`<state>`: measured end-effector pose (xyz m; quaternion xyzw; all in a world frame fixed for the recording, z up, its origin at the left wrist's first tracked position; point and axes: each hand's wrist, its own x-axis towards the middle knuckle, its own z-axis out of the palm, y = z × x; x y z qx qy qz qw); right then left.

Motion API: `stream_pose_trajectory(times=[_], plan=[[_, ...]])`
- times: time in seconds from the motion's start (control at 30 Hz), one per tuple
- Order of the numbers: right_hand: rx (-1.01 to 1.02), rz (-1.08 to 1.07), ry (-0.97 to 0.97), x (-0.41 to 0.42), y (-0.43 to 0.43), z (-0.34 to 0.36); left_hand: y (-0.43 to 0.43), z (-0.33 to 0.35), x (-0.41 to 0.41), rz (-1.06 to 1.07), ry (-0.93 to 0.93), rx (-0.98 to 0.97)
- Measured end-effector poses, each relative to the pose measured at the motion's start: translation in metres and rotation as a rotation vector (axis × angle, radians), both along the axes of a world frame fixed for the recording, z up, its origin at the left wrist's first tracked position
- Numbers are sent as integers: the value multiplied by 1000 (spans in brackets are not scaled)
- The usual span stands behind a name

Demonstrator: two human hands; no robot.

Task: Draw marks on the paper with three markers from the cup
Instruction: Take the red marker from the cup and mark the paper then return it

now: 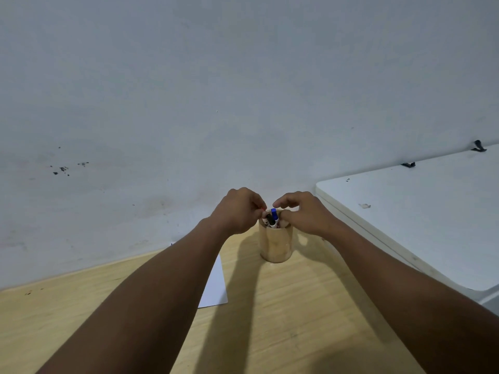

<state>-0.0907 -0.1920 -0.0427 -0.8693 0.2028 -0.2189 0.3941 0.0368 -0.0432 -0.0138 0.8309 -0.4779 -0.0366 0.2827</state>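
A wooden cup (276, 245) stands on the wooden table (283, 306) near the wall. A blue-capped marker (273, 212) and a black marker (270, 220) stick out of it. My left hand (237, 211) is at the cup's left rim, fingertips pinched on a small red tip of a marker (262, 209); the rest of that marker is hidden. My right hand (305, 214) hovers over the right rim, fingers curled and apart, thumb by the rim. A white sheet of paper (216, 288) lies left of the cup, mostly under my left forearm.
A pale wall (189, 103) rises right behind the cup. A white table (418, 211) butts against the wooden one on the right, its edge running close to my right forearm.
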Motion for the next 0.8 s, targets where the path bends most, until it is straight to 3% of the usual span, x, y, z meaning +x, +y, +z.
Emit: stream_pose_trajectory(times=[0.2,0.33,0.47,0.53,0.67,0.73,0.8], plan=[[-10,22,-95,11,19,29,41,45,5,86,19,-199],[58,221,-18,26,56,55,89,74,14,88,287,-375],[128,354,-94,39,101,81,140,94,20,123,480,-543],[308,446,-117,43,120,94,165,97,25,169,562,-592],[929,655,-186,47,152,104,206,82,30,259,655,-571],[1045,655,-200,53,167,95,218,68,29,299,677,-550],[1020,576,-153,60,183,80,225,53,27,318,686,-511]])
